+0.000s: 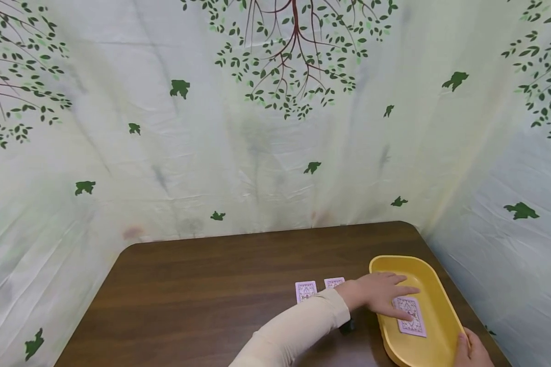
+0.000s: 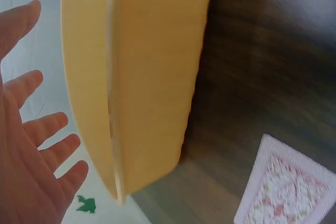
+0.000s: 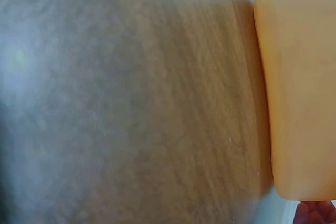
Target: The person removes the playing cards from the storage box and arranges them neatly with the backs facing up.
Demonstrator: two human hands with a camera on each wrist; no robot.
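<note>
A yellow tray (image 1: 443, 318) stands at the right of the table in the head view. Inside it lies one playing card (image 1: 413, 327) with a purple-and-white patterned back. My left hand (image 1: 385, 294) reaches across over the tray, its fingers spread; the thumb side overlaps the card, and whether it touches I cannot tell. The left wrist view shows the spread fingers (image 2: 46, 128) beside the tray's wall (image 2: 157, 77), holding nothing. With the thumb at the rim, my right hand (image 1: 474, 350) grips the tray's near right side. In the right wrist view only a few of its fingertips (image 3: 315, 214) show.
Two more patterned cards, a left one (image 1: 305, 290) and a right one (image 1: 334, 282), lie on the brown wooden table (image 1: 188, 306), partly behind the left sleeve (image 1: 298, 326). A small dark thing (image 1: 347, 326) shows under the cuff. Leaf-patterned cloth (image 1: 257, 153) hangs behind the table.
</note>
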